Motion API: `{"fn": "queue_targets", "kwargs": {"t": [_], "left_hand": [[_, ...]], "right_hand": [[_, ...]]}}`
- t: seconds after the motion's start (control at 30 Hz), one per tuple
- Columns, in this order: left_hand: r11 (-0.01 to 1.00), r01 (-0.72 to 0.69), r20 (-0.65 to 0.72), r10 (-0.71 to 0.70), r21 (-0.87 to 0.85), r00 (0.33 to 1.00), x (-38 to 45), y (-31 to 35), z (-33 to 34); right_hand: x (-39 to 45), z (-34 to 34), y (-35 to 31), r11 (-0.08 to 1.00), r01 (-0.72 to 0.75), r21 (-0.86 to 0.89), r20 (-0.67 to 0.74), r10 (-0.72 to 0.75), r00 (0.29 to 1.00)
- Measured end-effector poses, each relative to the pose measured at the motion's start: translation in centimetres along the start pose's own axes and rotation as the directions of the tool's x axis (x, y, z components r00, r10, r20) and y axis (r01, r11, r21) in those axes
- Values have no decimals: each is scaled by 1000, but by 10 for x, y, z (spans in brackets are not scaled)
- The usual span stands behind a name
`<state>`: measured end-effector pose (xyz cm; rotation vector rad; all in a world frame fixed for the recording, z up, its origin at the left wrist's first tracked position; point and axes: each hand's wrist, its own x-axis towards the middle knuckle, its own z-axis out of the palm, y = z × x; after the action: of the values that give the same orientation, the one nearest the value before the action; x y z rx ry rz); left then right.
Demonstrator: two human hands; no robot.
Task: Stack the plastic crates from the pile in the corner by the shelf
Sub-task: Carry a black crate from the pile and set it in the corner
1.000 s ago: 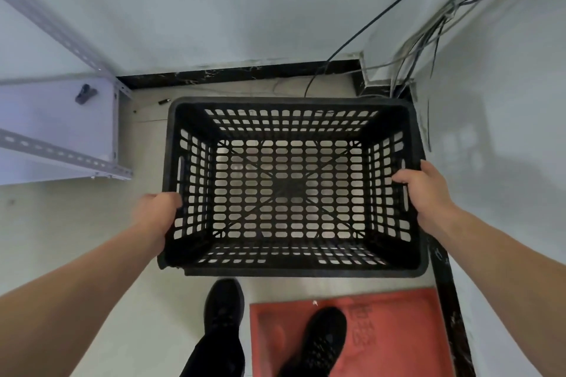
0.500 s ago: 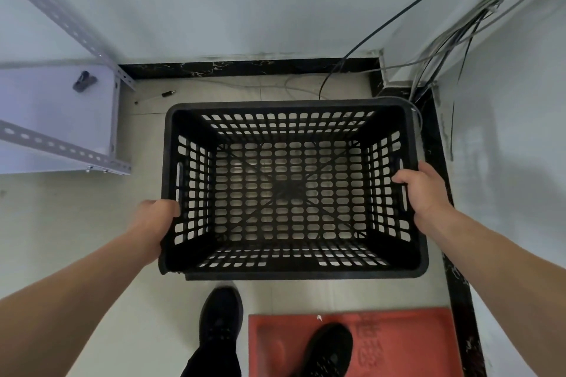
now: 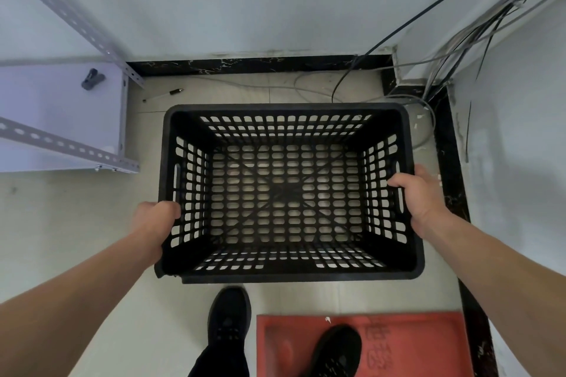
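Note:
A black perforated plastic crate [image 3: 288, 274] fills the middle of the view, open side up, with the pale floor showing through its holes. My left hand [image 3: 154, 223] grips its left rim near the front corner. My right hand [image 3: 419, 193] grips the right rim beside the handle slot. The crate sits over the corner floor between the shelf and the right wall; whether it touches the floor I cannot tell. No other crate is in view.
A grey metal shelf [image 3: 61, 119] stands at the left with a small dark clip [image 3: 92, 79] on it. Loose cables [image 3: 435, 70] run down the right corner. A pen [image 3: 164, 94] lies on the floor behind the crate. A red mat [image 3: 413, 346] lies under my right shoe [image 3: 333, 352].
The crate has sunk lower and nearer to me, showing more floor, cable and baseboard behind it. Both hands keep the same grip on its rims.

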<state>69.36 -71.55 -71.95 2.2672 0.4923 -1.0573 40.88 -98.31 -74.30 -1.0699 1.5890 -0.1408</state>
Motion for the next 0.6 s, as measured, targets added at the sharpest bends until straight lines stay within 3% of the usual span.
{"fn": "queue_targets", "kwargs": {"t": [0.27,0.43,0.6], "left_hand": [[1000,-11,-10,11,-10,1000,1,1,-11],[998,4,30,-6,55,1000,22,-10,-19],[991,-2,58,-5,131,998,9,-7,-18]], "right_hand": [[1,14,-6,1000,27,-9,106,-26,994],[-1,18,-11,993,24,-114,163,-5,987],[-1,19,-10,973,9,-230,132,22,991]]}}
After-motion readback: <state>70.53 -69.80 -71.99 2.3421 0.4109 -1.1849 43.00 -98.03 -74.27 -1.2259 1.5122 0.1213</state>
